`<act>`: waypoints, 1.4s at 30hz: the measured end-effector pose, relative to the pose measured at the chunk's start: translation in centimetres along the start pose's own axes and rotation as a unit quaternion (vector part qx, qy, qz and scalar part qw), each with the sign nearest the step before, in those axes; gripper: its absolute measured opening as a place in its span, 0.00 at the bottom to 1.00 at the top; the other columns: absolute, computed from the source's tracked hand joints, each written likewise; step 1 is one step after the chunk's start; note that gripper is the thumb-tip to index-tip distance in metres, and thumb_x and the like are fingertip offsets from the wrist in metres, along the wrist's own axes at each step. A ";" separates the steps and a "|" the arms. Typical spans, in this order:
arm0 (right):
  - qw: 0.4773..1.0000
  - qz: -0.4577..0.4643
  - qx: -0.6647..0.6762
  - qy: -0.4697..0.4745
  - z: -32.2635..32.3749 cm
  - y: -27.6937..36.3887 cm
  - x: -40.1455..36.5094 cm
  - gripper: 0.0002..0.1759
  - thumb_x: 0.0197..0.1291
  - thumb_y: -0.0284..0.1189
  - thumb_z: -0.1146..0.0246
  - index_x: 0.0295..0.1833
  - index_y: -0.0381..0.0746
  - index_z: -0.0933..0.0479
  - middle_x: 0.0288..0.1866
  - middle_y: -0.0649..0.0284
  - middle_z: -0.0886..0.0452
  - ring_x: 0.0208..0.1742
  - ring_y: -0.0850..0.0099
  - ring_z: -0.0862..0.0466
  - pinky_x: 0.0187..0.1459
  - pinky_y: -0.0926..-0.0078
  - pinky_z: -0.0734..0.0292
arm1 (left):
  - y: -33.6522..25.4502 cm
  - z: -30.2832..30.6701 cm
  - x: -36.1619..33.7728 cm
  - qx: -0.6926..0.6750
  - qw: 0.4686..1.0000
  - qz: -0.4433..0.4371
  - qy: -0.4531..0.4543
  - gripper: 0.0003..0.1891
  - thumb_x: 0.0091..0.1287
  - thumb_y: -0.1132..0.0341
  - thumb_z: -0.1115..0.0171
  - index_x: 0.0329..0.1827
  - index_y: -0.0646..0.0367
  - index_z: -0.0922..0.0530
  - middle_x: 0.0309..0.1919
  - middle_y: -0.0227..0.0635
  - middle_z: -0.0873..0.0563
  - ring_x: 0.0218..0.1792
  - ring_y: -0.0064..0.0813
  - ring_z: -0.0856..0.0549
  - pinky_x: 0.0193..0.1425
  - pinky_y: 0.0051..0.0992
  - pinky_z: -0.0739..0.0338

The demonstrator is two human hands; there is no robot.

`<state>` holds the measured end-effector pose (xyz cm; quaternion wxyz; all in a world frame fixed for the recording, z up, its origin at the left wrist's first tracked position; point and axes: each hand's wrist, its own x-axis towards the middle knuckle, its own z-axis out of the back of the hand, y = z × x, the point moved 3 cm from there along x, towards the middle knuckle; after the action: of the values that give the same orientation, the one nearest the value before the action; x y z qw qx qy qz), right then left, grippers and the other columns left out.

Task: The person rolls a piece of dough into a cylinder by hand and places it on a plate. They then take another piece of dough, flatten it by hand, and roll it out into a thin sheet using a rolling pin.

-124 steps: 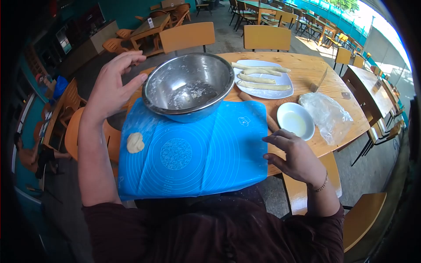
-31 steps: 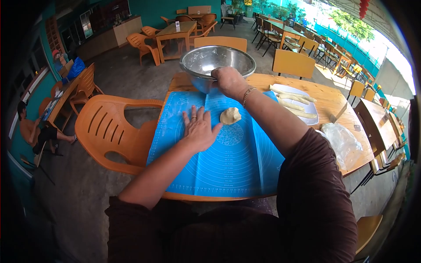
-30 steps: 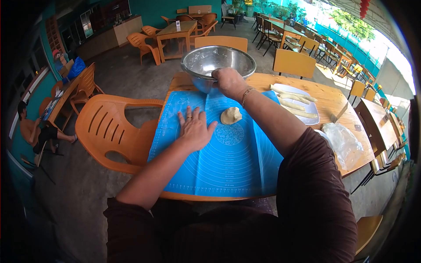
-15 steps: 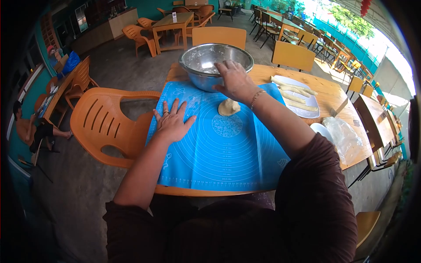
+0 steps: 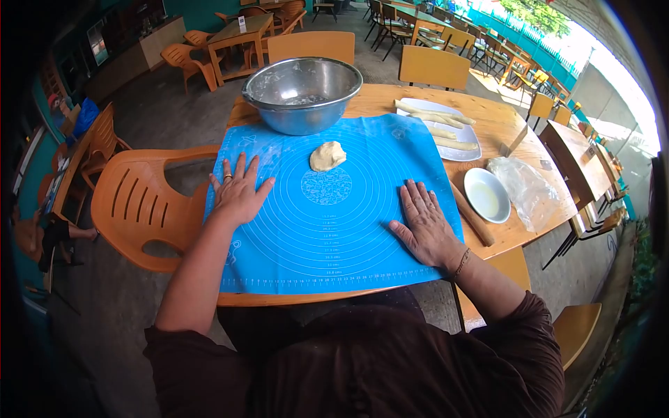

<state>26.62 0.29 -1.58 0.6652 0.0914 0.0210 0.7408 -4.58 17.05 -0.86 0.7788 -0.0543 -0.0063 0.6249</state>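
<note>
My left hand [image 5: 239, 193] lies flat on the left part of a blue baking mat [image 5: 334, 237] printed with white circles, its fingers spread. On the mat's right side my right hand [image 5: 426, 224] rests palm down, fingers stretched out, holding nothing. Between and beyond both hands sits a lump of pale dough [image 5: 327, 157], touched by neither. A steel mixing bowl [image 5: 304, 115] with floury smears inside stands behind the dough, at the mat's far edge. Just right of my right hand, a wooden rolling pin [image 5: 474, 217] lies partly beside the mat.
A white plate [image 5: 460, 151] with several dough strips is at the back right. Nearer are a small white bowl [image 5: 486, 196] and a clear plastic bag [image 5: 533, 191]. An orange chair [image 5: 129, 202] stands left of the wooden table [image 5: 519, 118]; a person [image 5: 52, 237] sits far left.
My right hand has left the steel bowl and come down flat on the mat's right side. The view has shifted, uncovering the rolling pin and small bowl. My left hand stays on the mat.
</note>
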 end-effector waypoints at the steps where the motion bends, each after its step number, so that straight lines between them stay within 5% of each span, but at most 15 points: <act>1: 1.000 -0.004 0.002 0.001 0.1 -0.1 -0.3 0.46 0.72 0.59 0.60 0.77 0.29 0.51 0.80 0.38 0.53 0.81 0.45 0.56 0.79 0.51 0.62 | 0.1 -0.1 0.0 0.004 1.000 -0.002 0.002 0.38 0.73 0.36 0.61 0.81 0.47 0.49 0.81 0.39 0.54 0.80 0.52 0.60 0.79 0.59 0.68; 9: 1.000 -0.024 0.000 0.017 0.0 -1.5 0.6 0.47 0.72 0.60 0.63 0.77 0.28 0.52 0.80 0.40 0.54 0.82 0.47 0.57 0.79 0.53 0.64 | -1.1 1.6 -0.4 0.006 0.997 0.007 0.072 0.41 0.72 0.36 0.61 0.81 0.52 0.50 0.81 0.44 0.56 0.80 0.53 0.62 0.79 0.58 0.68; 12: 0.998 -0.011 0.058 0.008 0.7 -1.8 0.5 0.43 0.72 0.56 0.57 0.74 0.27 0.44 0.79 0.39 0.50 0.81 0.47 0.53 0.79 0.54 0.59 | -3.6 3.0 -0.8 0.091 0.995 0.017 0.045 0.38 0.74 0.45 0.52 0.78 0.60 0.46 0.79 0.50 0.51 0.79 0.53 0.58 0.80 0.55 0.65; 13: 0.994 0.004 0.112 0.014 1.0 -2.0 0.6 0.41 0.73 0.54 0.55 0.72 0.28 0.38 0.78 0.38 0.47 0.80 0.47 0.49 0.78 0.54 0.55 | -4.9 3.1 -1.0 0.092 0.994 -0.061 -0.005 0.35 0.73 0.50 0.49 0.76 0.63 0.42 0.77 0.52 0.47 0.79 0.53 0.54 0.80 0.54 0.61; 14: 0.969 0.012 0.239 -0.060 2.2 -2.4 0.8 0.27 0.69 0.43 0.43 0.61 0.33 0.24 0.68 0.42 0.30 0.73 0.47 0.34 0.72 0.58 0.40 | -6.4 3.1 -1.3 0.093 0.985 -0.139 -0.053 0.32 0.73 0.56 0.45 0.74 0.66 0.39 0.76 0.54 0.43 0.78 0.54 0.50 0.80 0.52 0.58; 16: 0.973 0.007 0.180 -0.143 5.5 -3.7 2.2 0.20 0.65 0.38 0.39 0.55 0.35 0.21 0.60 0.46 0.25 0.67 0.50 0.29 0.68 0.59 0.34 | -10.6 3.3 -2.4 -0.022 0.959 -0.269 -0.088 0.25 0.72 0.63 0.43 0.69 0.67 0.32 0.72 0.54 0.37 0.76 0.54 0.42 0.80 0.48 0.50; 17: 0.967 0.001 0.120 -0.226 7.2 -4.7 3.0 0.14 0.61 0.33 0.36 0.48 0.37 0.18 0.53 0.51 0.20 0.61 0.52 0.23 0.63 0.61 0.29 | -12.5 2.8 -2.4 -0.036 0.946 -0.310 -0.090 0.25 0.72 0.62 0.43 0.67 0.67 0.31 0.71 0.55 0.36 0.75 0.55 0.41 0.79 0.47 0.47; 20: 0.963 -0.004 -0.086 -0.254 7.8 -9.5 6.7 0.09 0.54 0.26 0.34 0.41 0.38 0.17 0.43 0.55 0.20 0.53 0.55 0.20 0.54 0.60 0.24 | -17.9 2.0 -1.1 -0.064 0.923 -0.370 -0.083 0.24 0.73 0.61 0.44 0.66 0.68 0.30 0.70 0.56 0.34 0.74 0.56 0.39 0.78 0.45 0.44; 22: 0.975 0.002 -0.193 -0.114 6.1 -12.5 8.9 0.08 0.53 0.26 0.35 0.39 0.39 0.16 0.42 0.54 0.17 0.50 0.56 0.18 0.50 0.60 0.22 | -20.7 1.3 0.2 -0.080 0.915 -0.388 -0.076 0.24 0.73 0.60 0.44 0.66 0.68 0.29 0.70 0.56 0.34 0.74 0.56 0.38 0.78 0.45 0.43; 25: 0.983 -0.036 -0.176 -0.034 5.6 -12.4 9.6 0.06 0.53 0.26 0.36 0.36 0.40 0.15 0.40 0.54 0.16 0.49 0.56 0.17 0.49 0.60 0.22 | -23.2 0.2 2.0 -0.111 0.915 -0.380 -0.083 0.26 0.75 0.57 0.48 0.68 0.66 0.32 0.72 0.56 0.37 0.74 0.56 0.40 0.78 0.46 0.44; 30: 0.979 -0.002 -0.185 -0.089 3.7 -14.0 11.2 0.08 0.52 0.27 0.38 0.29 0.36 0.16 0.31 0.47 0.15 0.36 0.52 0.13 0.39 0.58 0.18 | -25.1 -3.2 2.3 -0.082 0.922 -0.375 -0.040 0.34 0.76 0.47 0.56 0.77 0.60 0.44 0.77 0.52 0.47 0.78 0.56 0.49 0.80 0.48 0.54; 42: 0.976 -0.049 -0.190 -0.093 4.1 -18.6 12.8 0.10 0.54 0.24 0.43 0.31 0.34 0.16 0.35 0.45 0.15 0.40 0.51 0.13 0.42 0.59 0.17 | -28.2 -1.0 4.2 -0.008 0.938 -0.341 0.060 0.40 0.69 0.40 0.49 0.79 0.52 0.44 0.75 0.49 0.44 0.76 0.58 0.46 0.80 0.50 0.56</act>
<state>44.28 14.73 1.04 0.7048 0.0312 -0.1777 0.6861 23.84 15.05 0.48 0.9435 -0.0921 0.0174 0.3177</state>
